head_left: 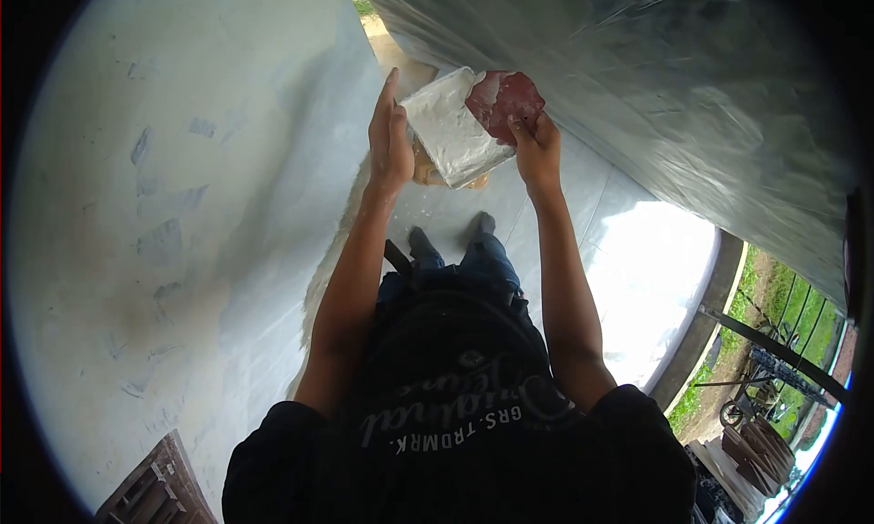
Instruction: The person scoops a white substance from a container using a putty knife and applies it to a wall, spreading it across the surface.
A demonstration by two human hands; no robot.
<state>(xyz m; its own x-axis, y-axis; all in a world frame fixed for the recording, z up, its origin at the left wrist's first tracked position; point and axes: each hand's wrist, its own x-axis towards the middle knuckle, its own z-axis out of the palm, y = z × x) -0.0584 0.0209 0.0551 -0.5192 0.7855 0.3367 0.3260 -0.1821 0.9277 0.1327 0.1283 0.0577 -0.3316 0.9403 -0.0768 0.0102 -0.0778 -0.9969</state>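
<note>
My left hand [391, 146] is at the left edge of a square board [466, 180] coated with white putty, its thumb and fingers along that edge. The fingers' grip under the board is partly hidden. My right hand [537, 151] pinches a dark red, flat putty scraper [512, 105] between thumb and fingers. White putty is smeared on the scraper's left part, which overlaps the board's upper right corner. Both hands are held out ahead of my body, above the floor.
A pale wall [182, 205] with grey putty patches rises on the left. Plastic sheeting [692, 105] hangs on the right. Below the board is a brown-yellow object [425, 166], mostly hidden. A railing bar [774, 349] and parked motorbike [751, 401] are at right; a brown slatted piece [159, 483] is lower left.
</note>
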